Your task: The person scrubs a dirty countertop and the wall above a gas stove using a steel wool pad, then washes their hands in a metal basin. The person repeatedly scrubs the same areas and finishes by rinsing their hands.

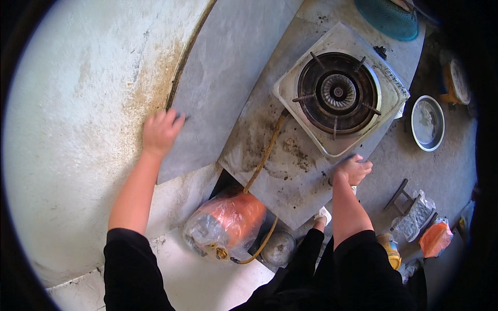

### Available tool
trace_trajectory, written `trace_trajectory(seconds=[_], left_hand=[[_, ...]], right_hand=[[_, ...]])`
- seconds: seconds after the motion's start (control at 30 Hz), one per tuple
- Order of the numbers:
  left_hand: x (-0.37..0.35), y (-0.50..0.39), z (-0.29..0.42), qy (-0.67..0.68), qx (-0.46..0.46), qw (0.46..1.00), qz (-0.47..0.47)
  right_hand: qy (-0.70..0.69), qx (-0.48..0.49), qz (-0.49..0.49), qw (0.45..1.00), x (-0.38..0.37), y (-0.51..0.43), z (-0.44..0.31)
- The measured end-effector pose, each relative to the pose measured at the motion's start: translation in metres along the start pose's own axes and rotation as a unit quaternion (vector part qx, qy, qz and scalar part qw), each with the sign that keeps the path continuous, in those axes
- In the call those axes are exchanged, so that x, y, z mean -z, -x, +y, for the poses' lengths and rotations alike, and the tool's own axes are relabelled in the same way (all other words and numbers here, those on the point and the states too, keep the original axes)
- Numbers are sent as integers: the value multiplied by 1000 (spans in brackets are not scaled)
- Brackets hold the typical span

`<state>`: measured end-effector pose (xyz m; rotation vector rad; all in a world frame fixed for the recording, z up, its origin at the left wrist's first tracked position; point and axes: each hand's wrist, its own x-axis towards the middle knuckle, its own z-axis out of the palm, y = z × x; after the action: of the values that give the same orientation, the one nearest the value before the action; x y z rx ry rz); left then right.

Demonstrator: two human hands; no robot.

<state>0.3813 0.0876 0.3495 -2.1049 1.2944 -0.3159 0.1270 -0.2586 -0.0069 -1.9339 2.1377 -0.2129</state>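
My left hand [161, 132] is curled against the wall, where the lower end of a dark strip runs beside a grey wall panel [218, 89]. A small dark object [181, 116] shows between its thumb and fingers, too blurred to name. My right hand [354, 170] is at the front edge of the grey countertop [293, 200], just below the near corner of a gas stove [325, 149]. Its fingers point out over the edge; whether they grip it I cannot tell. Brown stains and dark crumbs lie on the countertop around the stove.
A yellow-brown hose [268, 149] runs from the stove to a plastic-wrapped orange gas cylinder [245, 212]. A blue-green colander [393, 21] is at the far end. On the floor are a metal basin [428, 123], a wooden-framed stool [400, 194] and a yellow bucket [390, 250].
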Motion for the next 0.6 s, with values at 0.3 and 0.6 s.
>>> trace_trajectory(seconds=[0.3,0.6], left_hand=[[4,-115,-40,6,7,999,43],[2,-85,-29,13,-13,999,28]], right_hand=[[5,8,-3,1000,1,0,0],[1,14,-20,1000,-2,-2,5]])
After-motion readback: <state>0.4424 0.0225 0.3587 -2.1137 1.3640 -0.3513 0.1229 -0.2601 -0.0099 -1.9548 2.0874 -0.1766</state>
